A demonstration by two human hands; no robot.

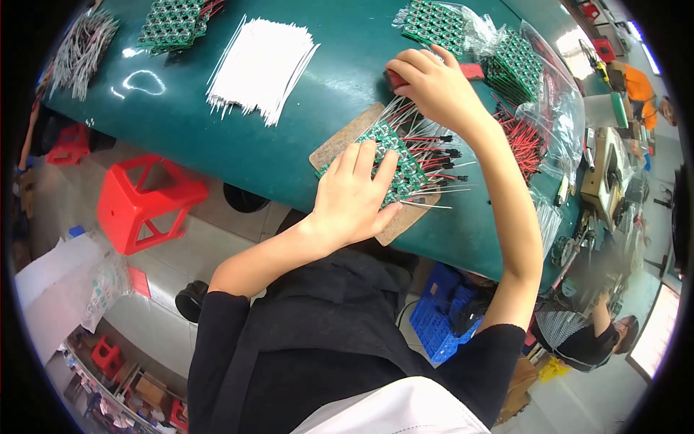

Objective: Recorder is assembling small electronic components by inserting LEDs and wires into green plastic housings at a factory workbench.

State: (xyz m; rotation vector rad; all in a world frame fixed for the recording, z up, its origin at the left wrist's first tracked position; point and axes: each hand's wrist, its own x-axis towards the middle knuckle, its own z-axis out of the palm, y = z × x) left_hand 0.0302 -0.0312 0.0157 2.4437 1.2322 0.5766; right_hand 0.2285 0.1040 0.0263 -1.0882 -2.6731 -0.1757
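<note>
My left hand (352,189) lies on a green circuit board panel (406,165) with its fingers spread, the thumb by the near edge. The panel rests on a brown board (345,139) at the table's near edge. Red and black leads with black connectors (452,153) and thin white wires stick out from its right side. Beyond the panel, my right hand (432,81) is curled over a red bar-shaped thing (472,71), whose ends show on both sides. Its kind is hard to tell, since the fingers hide its middle. White wires (399,110) fan out below that hand.
A pile of white wires (262,66) lies left on the green table (173,119). Stacked panels (515,66) and red wires (519,141) are at right, by clear plastic bags. A red stool (144,202) and blue crate (442,312) stand below. Another person (585,336) works at right.
</note>
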